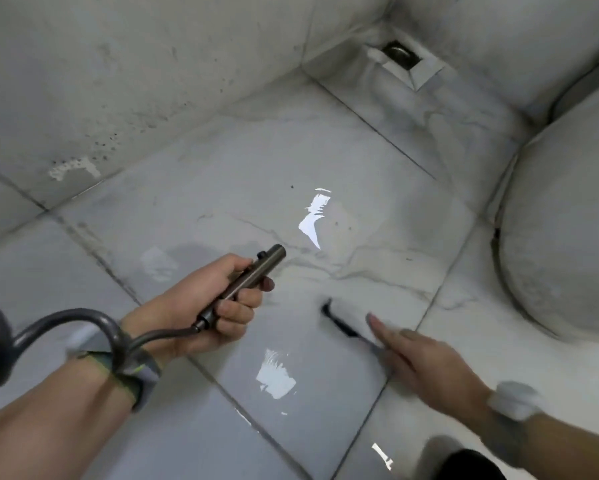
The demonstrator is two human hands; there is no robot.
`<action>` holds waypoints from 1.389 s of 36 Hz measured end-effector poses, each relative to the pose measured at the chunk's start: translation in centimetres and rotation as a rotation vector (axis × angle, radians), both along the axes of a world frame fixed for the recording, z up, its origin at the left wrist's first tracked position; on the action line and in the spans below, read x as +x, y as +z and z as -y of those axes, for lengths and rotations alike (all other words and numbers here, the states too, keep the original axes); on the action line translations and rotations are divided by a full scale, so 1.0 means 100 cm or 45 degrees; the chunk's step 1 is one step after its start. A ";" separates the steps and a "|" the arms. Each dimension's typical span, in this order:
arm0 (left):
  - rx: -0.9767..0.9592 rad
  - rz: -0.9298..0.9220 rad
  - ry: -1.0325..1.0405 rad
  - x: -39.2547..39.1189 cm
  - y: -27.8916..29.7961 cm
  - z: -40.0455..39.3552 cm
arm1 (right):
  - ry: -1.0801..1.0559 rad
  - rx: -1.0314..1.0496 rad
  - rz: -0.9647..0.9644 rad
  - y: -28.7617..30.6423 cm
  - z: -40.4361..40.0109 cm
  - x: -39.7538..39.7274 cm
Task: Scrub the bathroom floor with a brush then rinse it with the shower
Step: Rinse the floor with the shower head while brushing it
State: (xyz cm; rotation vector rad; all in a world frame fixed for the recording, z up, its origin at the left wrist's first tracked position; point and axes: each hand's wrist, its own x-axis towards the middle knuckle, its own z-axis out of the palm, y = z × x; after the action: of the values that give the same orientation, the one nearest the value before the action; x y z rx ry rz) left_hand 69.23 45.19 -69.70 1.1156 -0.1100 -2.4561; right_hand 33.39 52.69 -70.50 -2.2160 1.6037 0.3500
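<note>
Now the left hand (201,306) grips the thin grey metal shower sprayer (244,284), aimed toward one o'clock. The right hand (426,355) is spread flat. No brush shows. The wet white marble floor (325,150) looks scrubbed; rinsing toward the corner drain (400,55) is left.

Head view — looking down, close, floor (325,150).
</note>
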 end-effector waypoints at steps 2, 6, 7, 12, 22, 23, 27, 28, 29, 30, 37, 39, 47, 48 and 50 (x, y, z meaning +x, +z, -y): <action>0.012 0.051 0.020 0.014 0.004 -0.004 | -0.316 -0.122 -0.057 -0.012 0.063 -0.037; 0.020 0.168 0.063 0.030 0.001 -0.013 | -1.043 -0.265 0.160 0.000 0.163 -0.076; 0.024 0.181 0.079 0.032 0.001 -0.014 | -1.072 -0.322 0.227 0.003 0.169 -0.069; 0.055 0.154 0.175 0.042 0.006 -0.019 | -0.642 -0.310 0.413 0.004 0.109 0.024; 0.056 0.225 0.138 0.059 0.012 -0.041 | 0.467 0.064 0.214 -0.006 -0.027 0.089; 0.058 0.228 0.132 0.060 0.012 -0.045 | 0.360 0.078 0.197 -0.008 -0.010 0.076; 0.077 0.235 0.039 0.054 0.010 -0.064 | -0.426 0.007 0.122 0.005 0.105 0.003; 0.082 0.240 -0.004 0.049 0.009 -0.069 | -0.595 -0.037 0.099 0.014 0.134 -0.011; 0.087 0.238 -0.059 0.042 0.006 -0.074 | -0.687 -0.068 0.030 0.025 0.158 -0.023; 0.089 0.231 -0.108 0.036 0.003 -0.079 | -0.704 -0.083 -0.047 0.037 0.177 -0.028; 0.116 0.061 -0.457 -0.046 -0.012 -0.122 | -0.447 0.034 -0.251 0.159 0.141 -0.039; 0.102 0.109 -0.556 -0.068 -0.011 -0.131 | -0.529 0.060 -0.158 0.191 0.100 -0.041; -0.022 0.305 -0.806 -0.100 -0.005 -0.118 | -1.430 -0.047 0.598 0.149 -0.018 -0.044; -0.038 0.325 -0.829 -0.101 -0.002 -0.115 | -1.522 -0.078 0.663 0.132 -0.027 -0.041; -0.105 0.383 -0.907 -0.103 0.002 -0.102 | -1.661 -0.122 0.742 0.101 -0.041 -0.042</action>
State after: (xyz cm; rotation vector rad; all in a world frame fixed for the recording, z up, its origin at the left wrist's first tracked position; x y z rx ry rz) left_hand 58.88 55.44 -69.51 1.6088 -0.8193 -2.8005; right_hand 29.16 56.75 -60.42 -0.7698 2.2343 -0.6669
